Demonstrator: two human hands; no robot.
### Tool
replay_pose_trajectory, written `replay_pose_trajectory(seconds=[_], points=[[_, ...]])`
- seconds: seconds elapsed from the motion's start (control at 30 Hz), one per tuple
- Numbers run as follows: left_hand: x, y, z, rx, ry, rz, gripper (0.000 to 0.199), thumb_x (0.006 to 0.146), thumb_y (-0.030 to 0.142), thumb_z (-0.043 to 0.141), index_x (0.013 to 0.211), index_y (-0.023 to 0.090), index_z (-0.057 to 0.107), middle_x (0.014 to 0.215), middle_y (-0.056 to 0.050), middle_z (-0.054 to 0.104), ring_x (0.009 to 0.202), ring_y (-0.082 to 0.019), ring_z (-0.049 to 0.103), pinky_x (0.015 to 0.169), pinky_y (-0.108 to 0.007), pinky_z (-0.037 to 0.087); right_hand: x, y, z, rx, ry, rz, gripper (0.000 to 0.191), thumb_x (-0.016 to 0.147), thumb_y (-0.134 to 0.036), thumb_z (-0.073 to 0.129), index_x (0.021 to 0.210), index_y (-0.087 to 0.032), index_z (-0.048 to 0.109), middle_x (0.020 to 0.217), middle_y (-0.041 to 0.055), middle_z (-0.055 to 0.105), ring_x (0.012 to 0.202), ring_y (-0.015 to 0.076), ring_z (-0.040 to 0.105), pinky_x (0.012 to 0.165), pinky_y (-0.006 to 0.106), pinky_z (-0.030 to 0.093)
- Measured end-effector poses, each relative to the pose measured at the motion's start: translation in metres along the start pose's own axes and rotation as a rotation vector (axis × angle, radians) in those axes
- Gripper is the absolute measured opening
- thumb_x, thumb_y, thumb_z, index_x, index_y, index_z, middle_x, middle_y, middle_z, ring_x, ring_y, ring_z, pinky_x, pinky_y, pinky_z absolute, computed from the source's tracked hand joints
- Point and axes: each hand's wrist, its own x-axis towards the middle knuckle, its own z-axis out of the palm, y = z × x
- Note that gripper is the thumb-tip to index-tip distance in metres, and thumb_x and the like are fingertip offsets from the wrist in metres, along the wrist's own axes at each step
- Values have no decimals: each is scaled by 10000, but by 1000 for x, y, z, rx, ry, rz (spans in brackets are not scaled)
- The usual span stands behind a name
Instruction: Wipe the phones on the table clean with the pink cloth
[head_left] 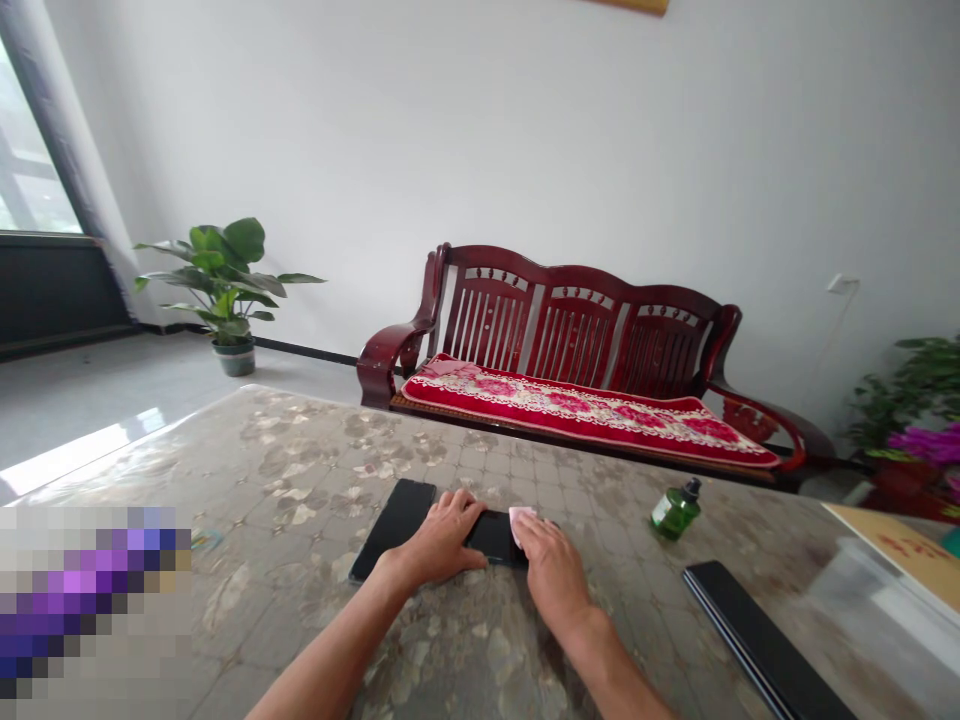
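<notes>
A small black phone [491,537] lies flat on the patterned table [300,480] in front of me. My left hand [442,540] rests on the phone's left end and holds it down. My right hand [547,570] presses a small pink-white cloth [519,520] against the phone's right end. A larger black tablet [394,525] lies just left of my left hand, partly under it.
A green bottle [675,510] with a dark cap stands to the right. Another black flat device [757,640] lies at the lower right, near a cardboard box [900,550]. Beyond the table stand a red wooden bench [577,370] and a potted plant [225,290].
</notes>
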Motion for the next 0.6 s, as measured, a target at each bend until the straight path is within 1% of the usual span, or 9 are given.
replay_pose_trajectory(seconds=[0.1,0.17,0.2,0.27,0.37,0.43,0.5,0.6], points=[[-1,1,0,4,6,-10,596,725,415,728,1258,262,513,1252,-93,493,1177,-315,451,987,-417,381,-22,-5,4,-1,10,-94,558,833,28,384,1307,-191,582,1319,85,603,1232,207,554,1052,398,438],[0,0,0,2,11,-12,595,718,416,732,1250,257,517,1245,-93,496,1175,-314,452,987,-416,382,-38,0,4,-7,21,-148,594,824,40,379,1341,-200,546,1350,75,580,1258,202,529,1061,402,431],[0,0,0,2,13,-12,596,713,414,735,1246,254,519,1241,-93,499,1172,-312,453,985,-413,384,-44,4,2,-13,25,-149,605,821,44,374,1349,-202,537,1356,72,575,1261,199,526,1063,403,429],[1,0,1,0,16,-10,594,706,405,740,1238,249,526,1237,-92,504,1164,-307,457,983,-407,386,-48,15,-1,-28,27,-97,612,816,51,359,1341,-203,546,1342,71,588,1246,197,540,1063,407,429],[2,-1,2,0,19,-12,584,704,395,740,1231,252,532,1238,-92,504,1158,-303,462,979,-403,391,-37,25,-3,-62,45,48,609,805,58,348,1300,-203,589,1300,88,619,1202,214,579,1062,434,424],[2,0,1,1,19,-15,586,701,393,742,1231,253,533,1240,-93,505,1156,-304,465,975,-402,395,-24,23,2,-75,53,103,594,805,51,363,1290,-196,600,1298,108,617,1198,230,582,1060,444,423],[2,0,1,2,20,-15,595,696,392,746,1233,247,535,1234,-95,509,1153,-306,469,973,-401,397,-14,15,11,-64,55,97,590,809,37,385,1317,-192,575,1309,121,605,1205,240,576,1057,452,426],[2,0,1,2,24,-16,588,695,391,744,1229,254,539,1224,-89,517,1147,-305,473,971,-400,398,-9,5,23,-13,71,13,629,809,24,408,1379,-224,505,1330,107,591,1224,233,561,1055,452,430]])
